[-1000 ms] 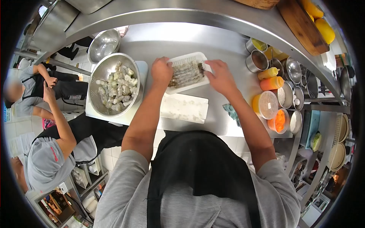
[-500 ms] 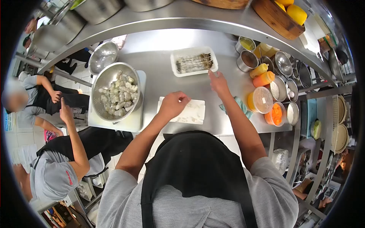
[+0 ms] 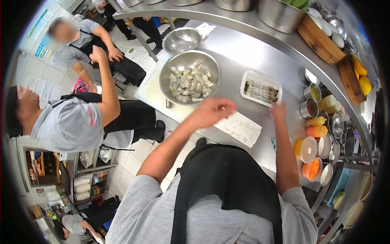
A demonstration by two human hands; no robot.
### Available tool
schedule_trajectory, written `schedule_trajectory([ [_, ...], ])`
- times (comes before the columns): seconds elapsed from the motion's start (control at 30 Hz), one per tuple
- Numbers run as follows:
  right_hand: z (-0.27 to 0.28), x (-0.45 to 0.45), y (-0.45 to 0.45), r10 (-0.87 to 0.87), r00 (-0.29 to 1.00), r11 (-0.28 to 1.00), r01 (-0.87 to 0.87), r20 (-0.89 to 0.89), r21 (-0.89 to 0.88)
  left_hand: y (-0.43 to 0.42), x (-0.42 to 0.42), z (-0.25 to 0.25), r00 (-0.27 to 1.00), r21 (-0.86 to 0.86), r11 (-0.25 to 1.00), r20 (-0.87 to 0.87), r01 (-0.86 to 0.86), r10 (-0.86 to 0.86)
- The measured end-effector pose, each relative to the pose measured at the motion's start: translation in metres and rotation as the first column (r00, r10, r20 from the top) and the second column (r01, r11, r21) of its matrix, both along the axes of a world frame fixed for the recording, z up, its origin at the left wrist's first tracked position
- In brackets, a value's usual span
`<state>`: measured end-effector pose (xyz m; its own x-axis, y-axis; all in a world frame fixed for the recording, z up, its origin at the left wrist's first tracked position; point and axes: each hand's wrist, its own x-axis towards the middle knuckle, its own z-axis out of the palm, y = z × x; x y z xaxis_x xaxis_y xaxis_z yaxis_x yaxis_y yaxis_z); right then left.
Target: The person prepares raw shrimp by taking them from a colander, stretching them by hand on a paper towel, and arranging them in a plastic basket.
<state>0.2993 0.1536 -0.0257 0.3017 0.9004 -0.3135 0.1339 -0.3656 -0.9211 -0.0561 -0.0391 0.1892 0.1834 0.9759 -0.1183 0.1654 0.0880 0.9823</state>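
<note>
My left hand (image 3: 213, 113), slightly blurred, hovers with curled fingers over the near left end of a shallow white tray (image 3: 252, 136) with pale bits on it. Whatever those fingers may hold is too small to make out. My right hand (image 3: 279, 112) has its fingers apart, the tips at the near right corner of a white perforated basket (image 3: 248, 94). Greyish shrimp (image 3: 262, 90) lie side by side in that basket. Left of it, a metal colander (image 3: 165, 78) holds a pile of peeled-looking grey shrimp (image 3: 189, 83), resting on a white cutting board (image 3: 152, 90).
An empty metal bowl (image 3: 181, 40) stands behind the colander. Squeeze bottles (image 3: 317, 131), tubs (image 3: 305, 149) and small pots crowd the right side. A steel shelf (image 3: 227, 18) overhangs the far edge. Two co-workers (image 3: 73, 126) stand to the left.
The view has swung left, so the table appears shifted right and turned. My left hand stays over the shallow tray, and my right hand remains at the basket's corner.
</note>
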Motion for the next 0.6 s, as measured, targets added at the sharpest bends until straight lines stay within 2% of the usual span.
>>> schedule_trajectory([
  [0.03,0.002,-0.005,-0.012,0.035,0.999,0.999,-0.035,0.003,-0.015,0.002,-0.023,0.015,0.996,0.018,0.998,0.056,-0.064,0.063],
  [0.1,0.006,-0.013,-0.031,0.095,0.995,0.994,-0.095,0.009,-0.045,0.009,-0.07,0.033,0.934,0.109,0.929,0.076,-0.355,0.348],
  [0.13,0.004,-0.015,-0.038,0.13,0.989,0.991,-0.128,0.075,-0.033,0.014,-0.098,0.036,0.874,0.159,0.866,-0.032,-0.474,0.485],
  [0.17,-0.001,-0.017,-0.044,0.161,0.977,0.987,-0.159,0.143,-0.023,0.019,-0.123,0.029,0.799,0.244,0.785,-0.062,-0.57,0.599],
  [0.2,-0.007,-0.017,-0.048,0.187,0.96,0.982,-0.188,0.211,-0.015,0.026,-0.152,0.016,0.761,0.302,0.742,-0.078,-0.598,0.644],
  [0.23,-0.012,-0.016,-0.052,0.222,0.944,0.974,-0.226,0.244,-0.013,0.029,-0.167,0.017,0.698,0.356,0.717,-0.209,-0.599,0.686],
  [0.3,-0.02,-0.009,-0.057,0.289,0.905,0.954,-0.299,0.313,-0.015,0.035,-0.173,0.013,0.691,0.363,0.777,-0.36,-0.515,0.626],
  [0.37,0.018,-0.016,-0.072,0.237,0.831,0.957,-0.288,0.504,0.024,0.043,-0.174,-0.004,0.68,0.37,0.849,-0.512,-0.377,0.525],
  [0.4,0.038,-0.02,-0.078,0.206,0.78,0.957,-0.287,0.59,0.045,0.049,-0.167,-0.021,0.567,0.495,0.828,-0.614,-0.265,0.549],
  [0.43,0.042,-0.015,-0.078,0.209,0.781,0.951,-0.303,0.589,0.065,0.053,-0.154,-0.032,0.434,0.591,0.796,-0.688,-0.129,0.581],
  [0.5,0.05,-0.006,-0.079,0.214,0.784,0.936,-0.335,0.583,0.108,0.053,-0.139,-0.041,0.437,0.551,0.834,-0.739,-0.046,0.512],
  [0.57,0.061,-0.002,-0.082,0.232,0.831,0.936,-0.332,0.505,0.117,0.047,-0.126,-0.013,0.709,0.292,0.95,-0.645,-0.113,0.283],
  [0.6,0.067,0.0,-0.086,0.238,0.853,0.939,-0.325,0.465,0.116,0.051,-0.131,-0.005,0.731,0.285,0.941,-0.602,-0.18,0.322],
])
